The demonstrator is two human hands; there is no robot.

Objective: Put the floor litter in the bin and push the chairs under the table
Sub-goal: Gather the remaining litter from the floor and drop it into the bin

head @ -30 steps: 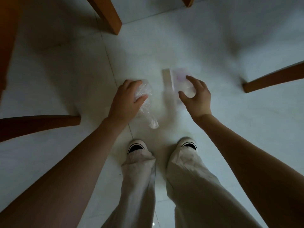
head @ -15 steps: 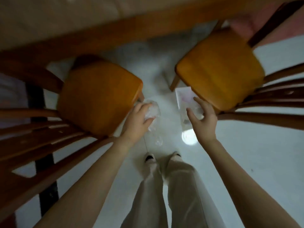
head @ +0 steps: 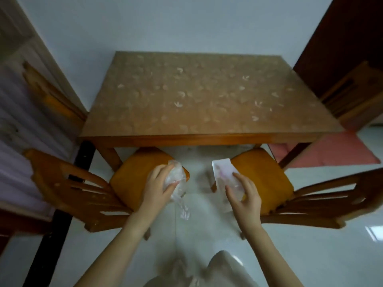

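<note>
Left hand [head: 156, 188] fingers clamped on crumpled plastic wrap [head: 176, 179], right hand [head: 244, 195] fingers pinching flat packet [head: 224, 172]; dangling wrap tail may slip, no bin visible.

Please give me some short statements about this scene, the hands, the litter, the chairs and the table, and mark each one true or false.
1. The left hand holds a crumpled clear plastic bag. True.
2. The right hand is empty. False: it holds a flat white packet.
3. Both chairs are pushed fully under the table. False: the left chair and the right chair stand mostly out, with only the far edges of their seats under the table edge.
4. The tabletop carries plates and cups. False: it shows only a leaf-patterned cover.
5. A pink mat lies on the floor to the right of the table. True.
</note>
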